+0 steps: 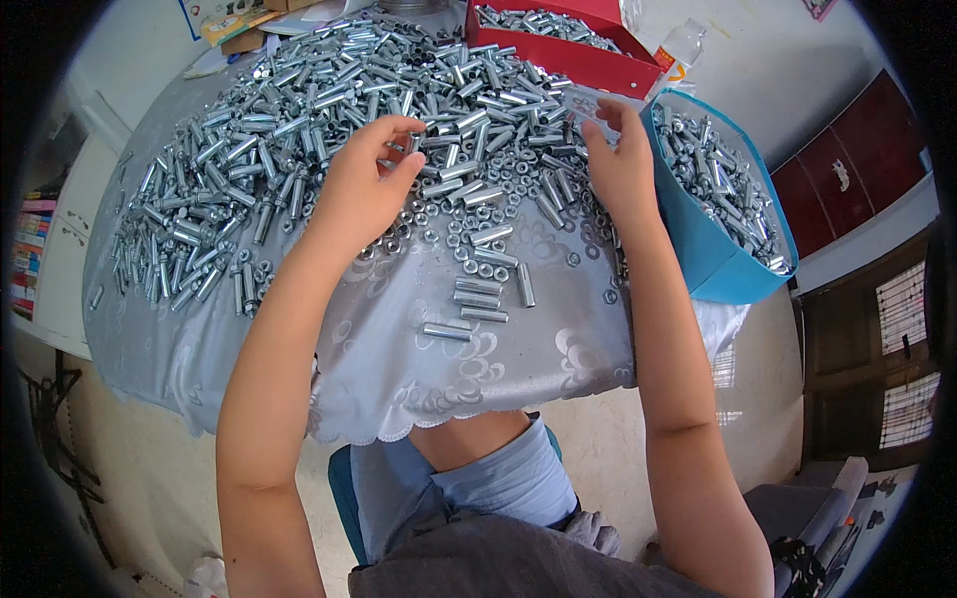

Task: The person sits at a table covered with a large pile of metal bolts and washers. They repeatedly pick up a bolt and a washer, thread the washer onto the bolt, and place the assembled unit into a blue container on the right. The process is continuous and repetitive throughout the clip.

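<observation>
The left hand (364, 184) pinches a small metal part at the near edge of the sleeve heap (329, 110) on the desk (399, 349). Right of the heap, the right hand (620, 164) rests on nuts (478, 214), fingers together, beside the blue bag (713, 229).

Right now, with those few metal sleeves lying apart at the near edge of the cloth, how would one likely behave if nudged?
The metal sleeves are round tubes lying on their sides, so one would probably roll. The tablecloth looks glossy, so it may also slide easily. Being shiny metal, it is likely stiff and heavy for its size. Neither the left hand nor the right hand touches them.
</observation>
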Tool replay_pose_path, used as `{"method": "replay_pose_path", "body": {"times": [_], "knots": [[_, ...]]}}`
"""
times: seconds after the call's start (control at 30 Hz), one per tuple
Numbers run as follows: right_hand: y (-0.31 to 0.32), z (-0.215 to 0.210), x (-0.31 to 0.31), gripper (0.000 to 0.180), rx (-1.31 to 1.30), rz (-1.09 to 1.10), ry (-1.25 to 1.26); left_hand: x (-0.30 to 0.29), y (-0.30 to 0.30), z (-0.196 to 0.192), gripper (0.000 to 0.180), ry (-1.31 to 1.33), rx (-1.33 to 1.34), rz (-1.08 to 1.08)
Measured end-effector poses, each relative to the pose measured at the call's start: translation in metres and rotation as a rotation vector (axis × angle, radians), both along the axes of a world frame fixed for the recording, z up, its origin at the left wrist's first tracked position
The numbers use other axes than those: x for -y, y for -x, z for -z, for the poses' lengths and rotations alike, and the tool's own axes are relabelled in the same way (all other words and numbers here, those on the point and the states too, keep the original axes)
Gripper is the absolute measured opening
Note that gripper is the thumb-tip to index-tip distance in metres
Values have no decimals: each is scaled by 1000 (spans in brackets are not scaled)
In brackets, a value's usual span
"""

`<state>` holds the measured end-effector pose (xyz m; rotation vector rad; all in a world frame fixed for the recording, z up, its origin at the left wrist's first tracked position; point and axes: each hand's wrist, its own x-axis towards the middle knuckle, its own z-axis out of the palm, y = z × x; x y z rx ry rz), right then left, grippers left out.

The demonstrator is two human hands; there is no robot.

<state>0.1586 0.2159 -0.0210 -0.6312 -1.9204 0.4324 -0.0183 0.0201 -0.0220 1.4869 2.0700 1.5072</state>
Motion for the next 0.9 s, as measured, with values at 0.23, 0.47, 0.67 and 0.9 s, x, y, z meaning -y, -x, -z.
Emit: {"method": "replay_pose_path", "body": {"times": [0.23, 0.47, 0.67, 0.9], "knots": [[-8, -2, -6, 19, 250, -10, 13, 0, 2, 0, 31, -67, 128, -19], [-8, 7, -9, 27, 421, 132, 47, 1, -4, -4, 29, -28, 125, 10], [-3, 8, -3, 68, 713, 304, 314, 0, -6, 0, 28, -56, 105, 21], [3, 8, 17, 100, 802, 133, 307, -1, -9, -1, 28, -6, 83, 24]]}}
